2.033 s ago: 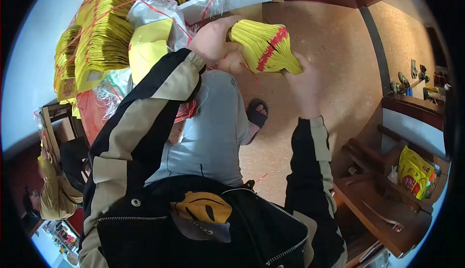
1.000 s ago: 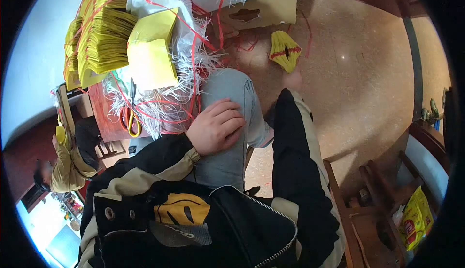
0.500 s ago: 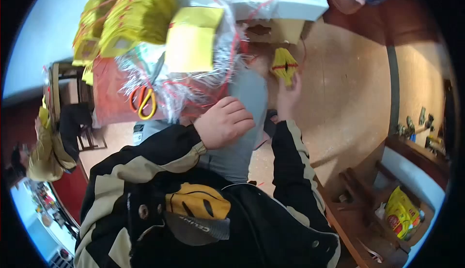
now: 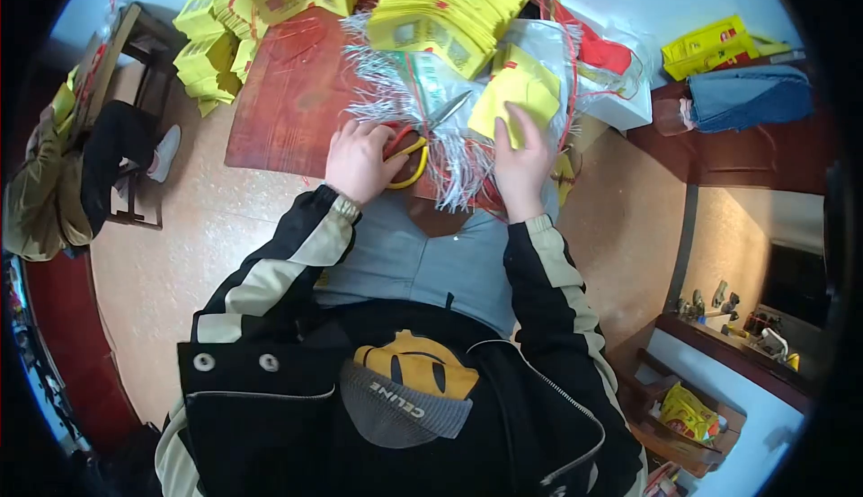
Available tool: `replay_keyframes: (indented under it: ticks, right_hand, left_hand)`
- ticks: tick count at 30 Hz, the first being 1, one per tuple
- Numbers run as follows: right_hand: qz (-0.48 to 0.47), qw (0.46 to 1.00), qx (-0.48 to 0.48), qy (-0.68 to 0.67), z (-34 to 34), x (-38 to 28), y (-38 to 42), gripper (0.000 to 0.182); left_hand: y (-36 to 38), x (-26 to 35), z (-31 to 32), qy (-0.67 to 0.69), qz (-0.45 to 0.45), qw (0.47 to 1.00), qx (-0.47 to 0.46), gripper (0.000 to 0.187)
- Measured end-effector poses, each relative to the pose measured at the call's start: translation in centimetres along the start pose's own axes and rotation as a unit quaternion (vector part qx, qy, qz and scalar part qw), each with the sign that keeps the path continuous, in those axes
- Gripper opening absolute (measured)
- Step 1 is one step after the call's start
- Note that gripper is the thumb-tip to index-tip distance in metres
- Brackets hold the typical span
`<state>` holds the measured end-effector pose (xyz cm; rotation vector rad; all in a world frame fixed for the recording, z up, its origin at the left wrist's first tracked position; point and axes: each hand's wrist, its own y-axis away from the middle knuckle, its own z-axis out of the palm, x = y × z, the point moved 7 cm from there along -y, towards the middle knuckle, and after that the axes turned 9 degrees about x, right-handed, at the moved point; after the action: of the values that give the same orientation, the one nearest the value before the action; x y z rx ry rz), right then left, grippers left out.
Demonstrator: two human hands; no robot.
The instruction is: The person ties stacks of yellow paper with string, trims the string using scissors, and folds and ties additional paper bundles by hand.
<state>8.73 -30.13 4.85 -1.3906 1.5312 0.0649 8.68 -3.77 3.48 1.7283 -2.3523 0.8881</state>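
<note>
The yellow paper (image 4: pixel 530 93) lies on white plastic (image 4: pixel 547 40) atop the red table (image 4: pixel 297 97), partly hidden by the right hand (image 4: pixel 521 157), its fingers apart and touching the sheet. Beside it are the scissors (image 4: pixel 431 130); the left hand (image 4: pixel 357 160) covers part of their red handle, so its grip cannot be told. The top edge cuts off the folded yellow stacks (image 4: pixel 454 7). The shirt (image 4: pixel 409 385) reads "CELINE"; print on the yellow packet (image 4: pixel 710 46) is too small to read.
</note>
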Motion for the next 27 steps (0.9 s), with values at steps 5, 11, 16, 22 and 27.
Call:
replay_keyframes:
  ticks: [5, 11, 16, 22, 27]
  right_hand:
    - [0.114, 0.985, -0.109, -0.068, 5.6, 0.7, 4.8, 0.023]
    - [-0.125, 0.969, -0.174, 0.124, 6.8, -4.8, 6.0, 0.025]
    - [-0.117, 0.972, -0.164, 0.121, 7.9, -4.8, 5.1, 0.017]
    - [-0.010, 0.985, -0.160, -0.071, 6.9, -5.1, 2.9, 0.012]
    - [0.312, 0.901, -0.254, -0.163, 6.2, -2.4, 3.7, 0.023]
  left_hand:
    - [1.3, -2.9, 3.0, 0.004, -0.066, 0.994, -0.082, 0.037]
    - [0.8, -3.2, 2.2, 0.010, -0.035, 0.997, -0.068, 0.036]
    - [0.4, -3.7, 2.0, 0.003, -0.007, 0.998, -0.070, 0.037]
    - [0.0, -5.1, 0.3, 0.015, 0.026, 0.996, -0.087, 0.035]
    - [-1.0, -7.9, -0.4, -0.030, 0.046, 0.996, -0.064, 0.028]
